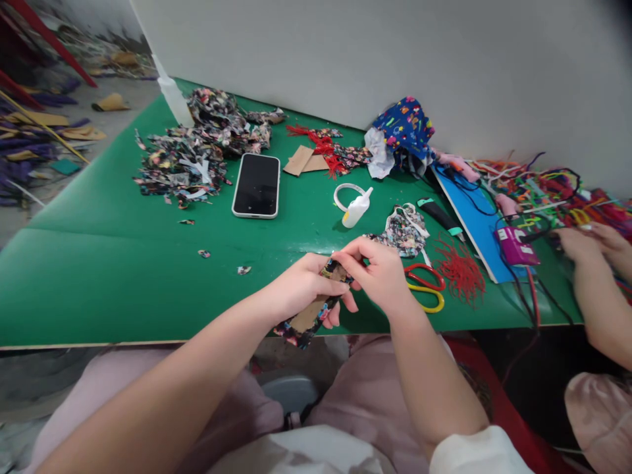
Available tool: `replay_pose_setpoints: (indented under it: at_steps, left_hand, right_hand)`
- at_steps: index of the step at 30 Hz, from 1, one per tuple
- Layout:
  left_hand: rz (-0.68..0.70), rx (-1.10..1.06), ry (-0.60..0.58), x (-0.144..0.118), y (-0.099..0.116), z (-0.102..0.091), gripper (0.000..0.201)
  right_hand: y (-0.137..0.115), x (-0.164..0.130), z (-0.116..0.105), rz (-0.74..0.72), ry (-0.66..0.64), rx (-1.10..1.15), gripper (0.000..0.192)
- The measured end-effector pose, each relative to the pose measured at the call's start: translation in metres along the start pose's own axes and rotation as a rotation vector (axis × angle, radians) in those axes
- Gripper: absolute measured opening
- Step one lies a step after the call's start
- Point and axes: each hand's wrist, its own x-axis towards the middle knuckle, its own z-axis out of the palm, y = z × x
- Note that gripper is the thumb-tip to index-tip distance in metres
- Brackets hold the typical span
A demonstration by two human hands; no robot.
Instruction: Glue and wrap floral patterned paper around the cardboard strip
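Black floral strip (pixel 307 317): brown-faced, slanting, held at the green tabletop's (pixel 99 283) near edge.
Left hand (pixel 309 286): grasps the strip, thumb across its face.
Right hand (pixel 378 270): pinches the strip's far end.
Scissors (pixel 437 307): red and yellow handles, just beside the right hand.
White bottle (pixel 355 210): tilted, near the phone (pixel 257 185).

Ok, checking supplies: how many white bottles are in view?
2: one bottle beside the fabric scraps, another bottle right of the phone. More may be hidden.
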Motion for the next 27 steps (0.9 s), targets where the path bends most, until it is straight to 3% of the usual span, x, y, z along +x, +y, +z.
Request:
replay_pose_setpoints:
  at_steps: [3, 5, 11, 16, 21, 27]
  left_hand:
    - [-0.011, 0.026, 0.012, 0.0017, -0.0004, -0.0012, 0.014]
    - [-0.009, 0.032, 0.004, 0.0024, -0.0010, -0.0020, 0.015]
    - [0.017, 0.000, -0.036, 0.0013, -0.0013, -0.0027, 0.011]
    - [-0.002, 0.062, -0.015, 0.0016, -0.0024, -0.0036, 0.013]
    - [0.000, 0.063, -0.009, 0.0018, -0.0032, -0.0025, 0.012]
    - [-0.009, 0.041, -0.031, 0.0056, -0.0088, -0.0056, 0.013]
  right_hand:
    - [0.0032, 0.0008, 0.0005, -0.143, 0.047, -0.121, 0.027]
    - [0.0032, 0.0007, -0.0001, -0.135, 0.038, -0.113, 0.027]
    - [-0.0021, -0.0001, -0.0018, 0.181, -0.028, 0.222, 0.029]
    - [-0.0024, 0.0028, 0.0001, 0.281, -0.070, 0.372, 0.028]
    - [-0.0035, 0.0013, 0.0012, 0.275, -0.092, 0.289, 0.025]
    - [-0.0041, -0.0013, -0.0006, 0.124, -0.102, 0.076, 0.025]
